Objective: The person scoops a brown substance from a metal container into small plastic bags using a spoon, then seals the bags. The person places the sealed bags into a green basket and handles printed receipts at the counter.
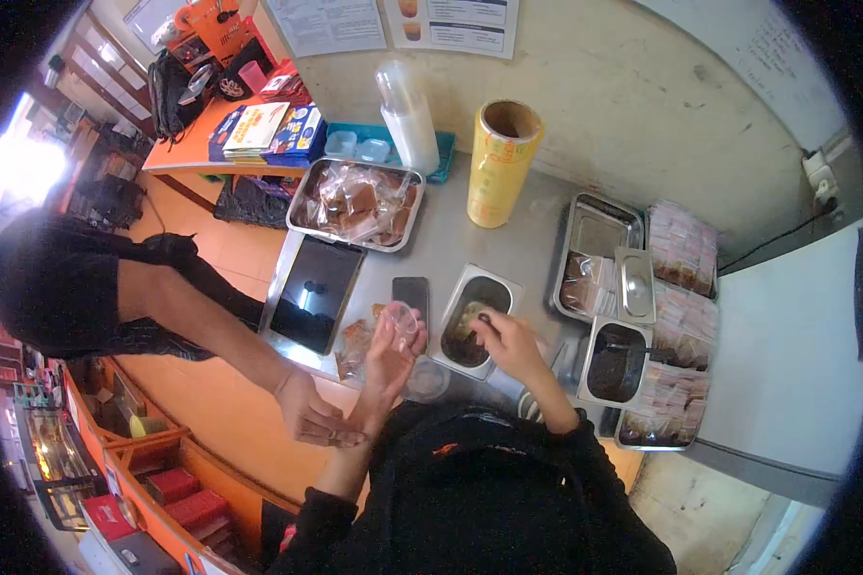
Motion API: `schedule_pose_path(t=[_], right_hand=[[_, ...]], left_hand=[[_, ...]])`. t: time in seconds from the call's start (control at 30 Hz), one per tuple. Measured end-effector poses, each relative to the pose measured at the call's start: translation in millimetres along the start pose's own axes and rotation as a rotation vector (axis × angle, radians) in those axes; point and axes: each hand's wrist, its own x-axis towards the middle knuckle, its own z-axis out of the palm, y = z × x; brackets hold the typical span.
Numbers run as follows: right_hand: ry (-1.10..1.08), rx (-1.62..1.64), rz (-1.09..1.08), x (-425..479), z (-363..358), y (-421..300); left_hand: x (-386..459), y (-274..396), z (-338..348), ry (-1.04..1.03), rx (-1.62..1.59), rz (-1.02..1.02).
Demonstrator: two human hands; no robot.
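Observation:
My left hand point(390, 359) holds a small clear plastic cup point(403, 316), its mouth tilted up. My right hand point(507, 345) grips the dark handle end of a utensil point(484, 317) over a deep steel container point(516, 284); the utensil's lower part is hard to make out against the contents. A black phone point(411, 289) lies just beyond my left hand. Between my forearms, a round clear plastic lid or tub point(427, 379) sits near the table's edge. Left of my left hand is a clear bag with brown food point(356, 350).
Another person's hand point(320, 420) touches my left forearm. A tablet point(316, 295), a tray of bagged brown pieces point(356, 205) and a yellow film roll point(503, 169) stand beyond. At right are a steel container point(615, 363) and trays of small packets point(679, 327).

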Motion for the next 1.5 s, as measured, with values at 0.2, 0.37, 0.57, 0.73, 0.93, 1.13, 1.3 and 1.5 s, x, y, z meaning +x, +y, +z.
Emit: schedule_pose_path(t=[0.2,0.37,0.57,0.73,0.93,1.13,1.3,1.5], right_hand=[[-0.029,0.079,0.013,-1,-32,-34],[-0.069,0.017,-0.014,0,-5,-3],[0.042,0.086,0.141,5,-14,-25],[-0.01,0.042,0.105,4,8,8],[0.014,0.035,0.023,11,-49,-39],[-0.396,0.064,-0.076,18,-35,-42],[-0.279,-0.016,-0.094,23,-22,-12],[-0.199,-0.186,-0.321,11,-15,20]], left_hand=[[-1,16,-15,0.158,-0.084,0.012],[6,-27,-1,0.091,-0.045,-0.077],[22,-19,7,0.089,-0.062,-0.071],[32,-24,10,0.059,-0.118,-0.106],[28,-18,10,0.083,-0.144,-0.099],[16,-18,17,0.044,-0.114,-0.119],[13,-22,15,0.139,-0.088,-0.123],[11,-25,18,0.137,-0.007,-0.089]])
